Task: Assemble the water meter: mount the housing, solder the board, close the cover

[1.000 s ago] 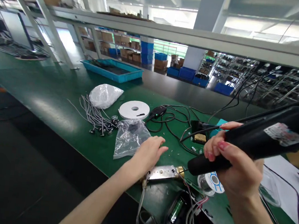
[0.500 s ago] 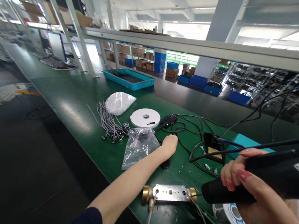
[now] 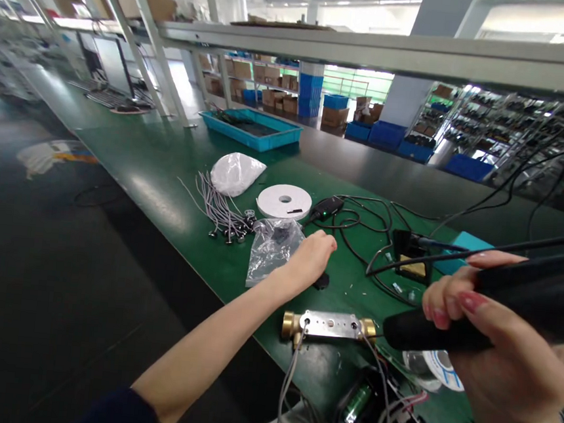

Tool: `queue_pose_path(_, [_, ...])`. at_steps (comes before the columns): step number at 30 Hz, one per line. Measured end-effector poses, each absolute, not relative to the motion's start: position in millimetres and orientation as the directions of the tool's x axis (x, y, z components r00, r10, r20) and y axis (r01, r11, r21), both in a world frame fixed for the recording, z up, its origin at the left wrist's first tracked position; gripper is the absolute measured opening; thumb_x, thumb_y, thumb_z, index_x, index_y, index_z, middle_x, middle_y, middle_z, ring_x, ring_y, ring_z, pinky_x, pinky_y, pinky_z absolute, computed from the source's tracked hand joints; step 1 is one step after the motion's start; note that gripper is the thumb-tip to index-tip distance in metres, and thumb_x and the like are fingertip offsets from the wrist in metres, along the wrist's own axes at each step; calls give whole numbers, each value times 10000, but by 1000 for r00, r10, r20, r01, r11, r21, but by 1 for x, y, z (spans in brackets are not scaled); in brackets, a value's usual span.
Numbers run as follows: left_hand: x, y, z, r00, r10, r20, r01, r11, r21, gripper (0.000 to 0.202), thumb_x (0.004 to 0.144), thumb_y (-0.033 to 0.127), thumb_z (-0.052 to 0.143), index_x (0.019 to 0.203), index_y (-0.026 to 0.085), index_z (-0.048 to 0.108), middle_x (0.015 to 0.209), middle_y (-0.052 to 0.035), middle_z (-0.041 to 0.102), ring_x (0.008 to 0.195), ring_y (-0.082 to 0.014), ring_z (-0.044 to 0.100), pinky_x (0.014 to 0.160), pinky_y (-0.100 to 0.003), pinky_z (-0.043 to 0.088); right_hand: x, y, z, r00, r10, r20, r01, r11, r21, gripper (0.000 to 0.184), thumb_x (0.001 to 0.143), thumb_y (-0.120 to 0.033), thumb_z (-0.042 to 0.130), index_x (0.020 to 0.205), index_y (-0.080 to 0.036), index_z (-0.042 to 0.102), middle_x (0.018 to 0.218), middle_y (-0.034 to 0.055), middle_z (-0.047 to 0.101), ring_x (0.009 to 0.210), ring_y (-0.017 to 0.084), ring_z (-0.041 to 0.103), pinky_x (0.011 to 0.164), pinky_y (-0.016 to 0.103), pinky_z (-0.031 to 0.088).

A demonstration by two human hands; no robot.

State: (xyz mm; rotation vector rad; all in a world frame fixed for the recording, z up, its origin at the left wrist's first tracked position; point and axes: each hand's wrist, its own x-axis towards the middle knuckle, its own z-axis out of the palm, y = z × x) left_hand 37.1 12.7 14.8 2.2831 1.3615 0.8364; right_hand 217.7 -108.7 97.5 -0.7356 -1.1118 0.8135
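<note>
My right hand (image 3: 494, 322) is wrapped round a black electric screwdriver (image 3: 532, 286), held tilted over the bench's right side. Its thin bit points left, close to the right end of a brass pipe fitting (image 3: 288, 325). On top of that fitting lies a silver metal plate (image 3: 330, 324) with holes, and grey cables run down from it. My left hand (image 3: 313, 257) is closed above the bench, beside a clear plastic bag (image 3: 268, 256); what its fingers hold, if anything, is hidden. A small black piece (image 3: 322, 281) lies just below that hand.
Grey-wired black parts (image 3: 231, 227), a white bag (image 3: 236, 173) and a white tape roll (image 3: 285, 202) lie beyond. A black adapter (image 3: 328, 207) trails cables. Right are a sponge holder (image 3: 411, 265) and solder spool (image 3: 441, 369). A blue tray (image 3: 263, 141) stands farther back.
The view has tilted down, showing more of the near edge and the wired parts there. My left hand has drawn slightly toward me and the bag. The screwdriver stays in my right hand.
</note>
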Motion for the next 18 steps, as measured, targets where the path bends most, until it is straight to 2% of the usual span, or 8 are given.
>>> queue_pose_path(3, [10,-25,15,279,891,359,626,-452,636,177,912,225,470,878,168,634,894,-21,641,843,-139,602,802,-304,492,216,-113,99,222,846,484,-196,525,-828,235,722,-110,577,941,-196,575,558,-46,509,447,102,470,445,258,383])
queue_pose_path(6, [-13,-71,2,182,906,383,590,-412,694,167,906,254,478,878,189,630,859,-10,641,790,-129,604,706,-243,493,213,-116,98,206,854,479,-215,516,-829,248,721,-108,571,953,-194,568,569,-45,517,451,103,475,447,262,379])
queue_pose_path(11, [-15,-127,-28,45,919,392,540,-352,764,136,892,236,509,875,203,639,839,-7,607,760,-124,592,676,-233,494,208,-119,99,185,859,477,-216,509,-833,238,712,-125,578,939,-196,573,568,-47,515,440,102,476,438,266,377])
queue_pose_path(14, [-5,-140,-28,16,864,503,567,-422,707,108,870,207,556,913,223,654,848,-7,580,796,-131,567,714,-251,485,205,-122,101,196,868,455,-208,491,-846,235,714,-129,572,938,-204,572,572,-48,509,440,104,479,438,269,378])
queue_pose_path(18, [6,-143,-27,162,787,595,647,-540,538,103,849,171,586,904,211,663,797,-14,566,779,-148,520,698,-271,454,202,-125,99,205,866,456,-193,493,-848,232,714,-143,568,935,-210,570,559,-52,501,433,105,468,438,273,375])
